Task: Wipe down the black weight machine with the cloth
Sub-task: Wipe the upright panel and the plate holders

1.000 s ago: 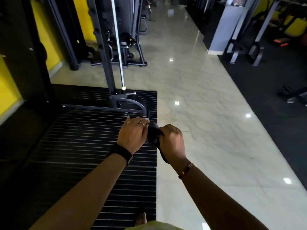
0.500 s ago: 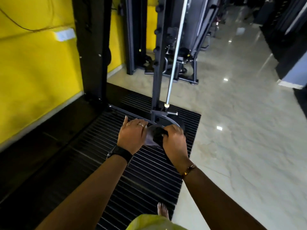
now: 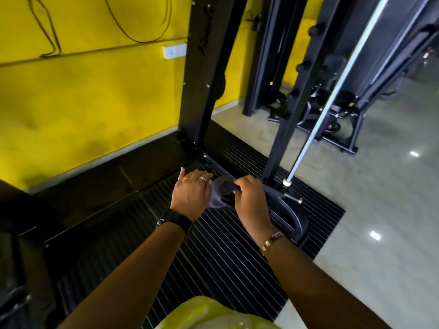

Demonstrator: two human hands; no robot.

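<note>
Cloth [image 3: 222, 193]: dark grey and bunched up, held between the two hands, in the air over the ribbed platform [image 3: 166, 224]. It is not on any part of the machine [image 3: 206, 67] yet.
Right hand [image 3: 251, 203]: fingers curled round the cloth's top fold, gripping it.
Left hand [image 3: 192, 194]: fingers reach forward almost straight and the thumb is hidden beneath. The cloth's edge runs under it, but I cannot tell whether it pinches.
Step, as I judge it: folding or readying the cloth, with the wiping not begun.
Nearest parts: the post [image 3: 282, 129], the chrome rod [image 3: 332, 96] and the curved foot bracket [image 3: 288, 217], all just beside the right hand.
Risk, cloth: a wadded cloth would skim the rib tops and leave dust in the grooves.
Risk, snag: a loose corner could catch on the bracket's bolt or the rod's end and be pulled out of the grip.
Risk, hands: knuckles, rings or the bracelet [image 3: 272, 241] could knock the metal when reaching round the post.
Risk, footing: the ribs and the glossy floor [image 3: 380, 210] may be slippery while leaning.
Containers: none that I can see, no bucket or spray bottle.
</note>
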